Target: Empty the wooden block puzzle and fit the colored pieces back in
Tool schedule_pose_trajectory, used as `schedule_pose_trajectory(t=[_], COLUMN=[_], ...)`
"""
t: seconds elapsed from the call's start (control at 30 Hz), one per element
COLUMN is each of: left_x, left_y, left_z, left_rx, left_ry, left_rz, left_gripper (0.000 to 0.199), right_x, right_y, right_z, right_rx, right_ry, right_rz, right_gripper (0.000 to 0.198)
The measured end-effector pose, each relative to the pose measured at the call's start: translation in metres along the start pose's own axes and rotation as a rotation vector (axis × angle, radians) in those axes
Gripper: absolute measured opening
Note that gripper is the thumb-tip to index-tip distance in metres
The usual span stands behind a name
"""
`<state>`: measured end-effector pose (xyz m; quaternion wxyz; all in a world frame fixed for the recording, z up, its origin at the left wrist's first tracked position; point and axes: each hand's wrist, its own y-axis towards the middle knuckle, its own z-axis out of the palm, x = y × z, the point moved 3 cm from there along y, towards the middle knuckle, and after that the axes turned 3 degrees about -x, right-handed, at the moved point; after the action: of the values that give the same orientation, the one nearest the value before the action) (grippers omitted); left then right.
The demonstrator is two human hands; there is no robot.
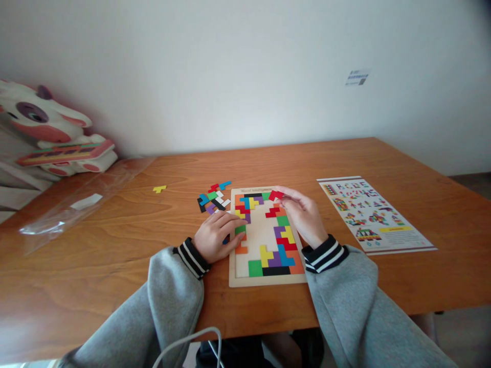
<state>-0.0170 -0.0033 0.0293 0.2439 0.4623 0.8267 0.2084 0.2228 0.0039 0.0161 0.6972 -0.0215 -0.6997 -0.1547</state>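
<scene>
A pale wooden puzzle board (258, 281) lies in front of me, with colourful block pieces set mostly along its sides and its bare middle showing. My right hand (305, 214) is over its upper right corner, thumb and fingers pinching a red puzzle piece (275, 195). Just below that, another red piece (272, 212) sits on the board. My left hand (217, 236) rests across the left rim, its fingers stretched out over the green and orange pieces there. Loose pieces, among them a black one (201, 205), lie beyond my left hand.
A yellow piece (159, 189) lies apart on the wooden table (126, 225). To the right is a printed pattern sheet (374, 214). A clear plastic bag (69, 220) and a cow-shaped toy keyboard (65, 133) stand at the left. A white cable (187, 337) hangs near my lap.
</scene>
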Motion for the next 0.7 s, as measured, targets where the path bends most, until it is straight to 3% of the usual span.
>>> schedule_pose_trajectory(t=[0.2,0.43,0.57,0.7], left_x=[-0.001,-0.004,-0.004,-0.005], left_y=[0.001,0.003,0.003,0.003], left_z=[-0.001,-0.005,-0.005,-0.005], left_rx=[-0.004,-0.059,-0.06,-0.065], left_ry=[-0.011,-0.012,-0.01,-0.019], left_rz=[0.004,0.042,0.042,0.057], left_gripper=[0.021,0.02,0.021,0.021], right_x=[0.0,0.009,0.015,0.015], right_y=[-0.003,-0.008,-0.006,-0.003], right_z=[0.005,0.01,0.005,0.0], right_rx=[0.167,0.244,0.078,-0.041], right_ry=[-0.14,-0.185,-0.231,-0.115], right_rz=[-0.049,-0.179,-0.239,-0.149], right_gripper=[0.029,0.023,0.023,0.029])
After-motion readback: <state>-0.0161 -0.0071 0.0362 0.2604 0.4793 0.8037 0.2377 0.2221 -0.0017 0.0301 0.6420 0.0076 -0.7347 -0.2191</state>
